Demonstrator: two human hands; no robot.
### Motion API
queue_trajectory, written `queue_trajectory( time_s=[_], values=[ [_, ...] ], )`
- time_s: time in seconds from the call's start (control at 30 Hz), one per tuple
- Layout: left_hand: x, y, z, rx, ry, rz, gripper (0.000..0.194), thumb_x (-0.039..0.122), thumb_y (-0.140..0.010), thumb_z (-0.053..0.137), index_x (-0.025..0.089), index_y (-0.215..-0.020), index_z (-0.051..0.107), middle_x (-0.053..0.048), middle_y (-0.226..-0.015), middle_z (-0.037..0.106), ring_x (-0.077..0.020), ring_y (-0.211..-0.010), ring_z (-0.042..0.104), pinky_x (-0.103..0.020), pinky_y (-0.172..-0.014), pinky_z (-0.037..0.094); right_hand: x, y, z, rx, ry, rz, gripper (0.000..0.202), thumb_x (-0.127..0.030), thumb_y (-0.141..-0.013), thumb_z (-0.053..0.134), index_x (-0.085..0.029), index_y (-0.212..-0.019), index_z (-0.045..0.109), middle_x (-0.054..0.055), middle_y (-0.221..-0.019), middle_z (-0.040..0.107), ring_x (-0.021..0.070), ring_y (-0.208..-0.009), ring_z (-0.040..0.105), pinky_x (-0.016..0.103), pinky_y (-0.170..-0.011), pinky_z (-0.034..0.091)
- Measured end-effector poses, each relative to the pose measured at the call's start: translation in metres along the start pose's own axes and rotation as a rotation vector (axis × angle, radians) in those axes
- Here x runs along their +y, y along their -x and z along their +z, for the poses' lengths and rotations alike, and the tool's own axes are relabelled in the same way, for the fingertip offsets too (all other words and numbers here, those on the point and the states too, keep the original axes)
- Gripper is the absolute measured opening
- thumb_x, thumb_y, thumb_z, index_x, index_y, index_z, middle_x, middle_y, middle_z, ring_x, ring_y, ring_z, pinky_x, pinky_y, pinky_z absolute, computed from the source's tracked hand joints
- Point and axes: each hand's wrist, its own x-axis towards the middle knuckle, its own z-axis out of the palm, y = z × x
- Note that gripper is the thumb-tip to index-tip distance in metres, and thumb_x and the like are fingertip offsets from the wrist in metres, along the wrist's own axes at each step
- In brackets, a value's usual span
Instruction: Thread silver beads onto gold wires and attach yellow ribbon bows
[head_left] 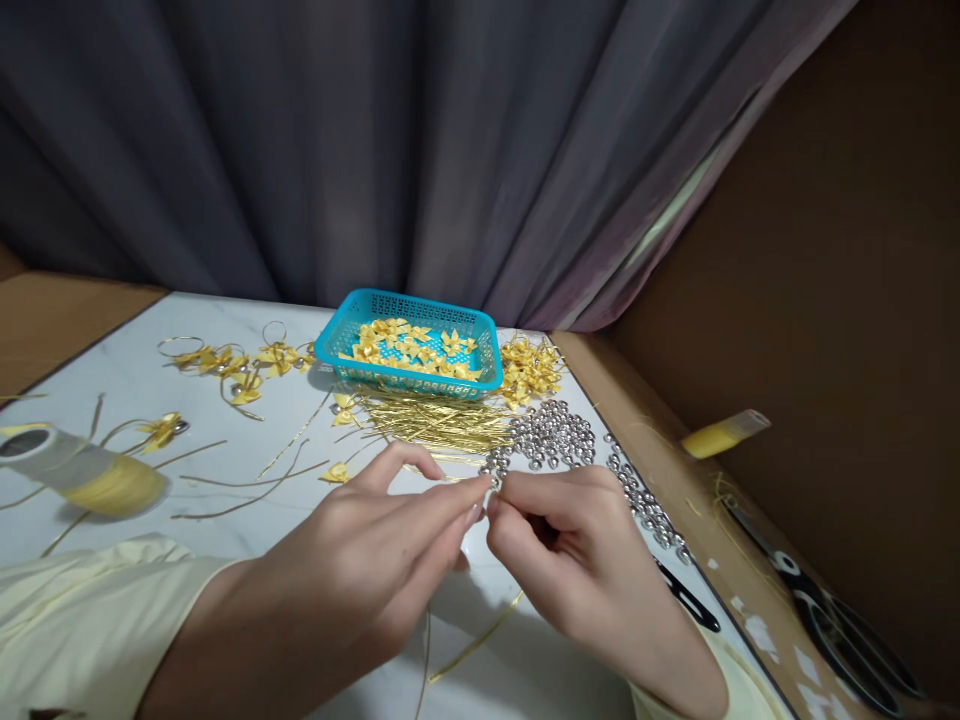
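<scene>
My left hand (375, 540) and my right hand (581, 550) meet over the table, fingertips almost touching. Both are closed in a pinch. A tiny pale or silvery bit shows between the fingertips, too small to name. Just beyond them lies a pile of small silver bells (555, 435). Behind my left fingers is a bundle of gold wire ties (439, 420). One gold strand (480, 638) runs below my hands; whether either hand holds it is hidden. A yellow ribbon bow (335, 473) lies beside my left hand.
A blue basket (322, 345) holds yellow ribbon bows, with more bows (529, 370) heaped beside it. Finished-looking bow-and-bell pieces (225, 360) lie at the left. A yellow thread spool (112, 485) is near left. Scissors (825, 610) and another yellow spool (724, 435) sit at the right.
</scene>
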Motion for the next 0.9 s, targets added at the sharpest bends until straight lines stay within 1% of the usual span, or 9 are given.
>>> queue_trajectory(
  time_s=[0.17, 0.3, 0.43, 0.57, 0.73, 0.8, 0.9],
  values=[
    [-0.0007, 0.0028, 0.0029, 0.003, -0.018, -0.003, 0.029, -0.003, -0.084, 0.047, 0.015, -0.094, 0.067, -0.005, -0.092, 0.068, -0.0147, -0.086, 0.062, -0.031, -0.086, 0.053, -0.0004, 0.0007, 0.0004, 0.007, -0.004, -0.001, 0.029, 0.001, -0.075, 0.045, -0.014, -0.051, 0.052, -0.008, -0.043, 0.043, 0.0018, -0.038, 0.023, 0.015, -0.039, 0.022],
    [-0.0007, 0.0013, 0.0025, 0.019, -0.026, 0.008, 0.026, 0.000, -0.085, 0.047, 0.015, -0.093, 0.067, -0.005, -0.090, 0.068, -0.0147, -0.085, 0.063, -0.031, -0.086, 0.052, -0.0006, 0.0000, 0.0002, 0.004, -0.012, -0.007, 0.029, 0.001, -0.073, 0.045, -0.014, -0.049, 0.049, -0.008, -0.043, 0.044, 0.0019, -0.039, 0.022, 0.016, -0.038, 0.020],
    [-0.0006, -0.0028, 0.0002, 0.018, -0.014, -0.002, 0.027, 0.001, -0.086, 0.046, 0.015, -0.093, 0.068, -0.005, -0.087, 0.069, -0.0145, -0.082, 0.064, -0.029, -0.083, 0.053, -0.0003, -0.0003, 0.0000, -0.009, -0.012, 0.003, 0.029, 0.000, -0.074, 0.044, -0.014, -0.049, 0.044, -0.008, -0.043, 0.039, 0.0022, -0.040, 0.021, 0.014, -0.039, 0.021],
    [0.0009, -0.0060, -0.0011, 0.006, 0.004, -0.029, 0.031, 0.000, -0.087, 0.042, 0.015, -0.100, 0.067, -0.005, -0.086, 0.070, -0.0133, -0.077, 0.065, -0.027, -0.079, 0.055, -0.0006, 0.0000, -0.0004, -0.032, -0.017, 0.009, 0.027, -0.002, -0.073, 0.042, -0.014, -0.049, 0.042, -0.008, -0.043, 0.035, 0.0017, -0.040, 0.022, 0.014, -0.039, 0.022],
    [0.0008, -0.0021, 0.0001, -0.027, 0.012, -0.086, 0.034, 0.002, -0.088, 0.043, 0.016, -0.110, 0.064, -0.005, -0.090, 0.071, -0.0140, -0.078, 0.066, -0.026, -0.078, 0.055, -0.0007, -0.0019, -0.0018, -0.064, -0.014, 0.027, 0.026, -0.003, -0.075, 0.042, -0.014, -0.052, 0.048, -0.008, -0.044, 0.031, 0.0017, -0.040, 0.025, 0.013, -0.041, 0.023],
    [-0.0004, -0.0001, 0.0012, -0.031, 0.015, -0.100, 0.035, 0.002, -0.088, 0.043, 0.017, -0.112, 0.063, -0.005, -0.089, 0.071, -0.0141, -0.079, 0.066, -0.026, -0.078, 0.055, -0.0003, -0.0029, -0.0021, -0.055, -0.021, 0.018, 0.026, -0.003, -0.075, 0.042, -0.014, -0.052, 0.046, -0.008, -0.044, 0.031, 0.0018, -0.040, 0.024, 0.014, -0.041, 0.023],
    [-0.0018, -0.0002, 0.0020, -0.002, 0.036, -0.086, 0.034, 0.003, -0.088, 0.043, 0.017, -0.114, 0.062, -0.004, -0.086, 0.071, -0.0136, -0.076, 0.066, -0.025, -0.076, 0.055, 0.0006, -0.0033, -0.0019, -0.056, -0.033, 0.014, 0.027, -0.002, -0.074, 0.042, -0.015, -0.050, 0.043, -0.008, -0.043, 0.029, 0.0025, -0.040, 0.023, 0.015, -0.041, 0.022]
  ],
)
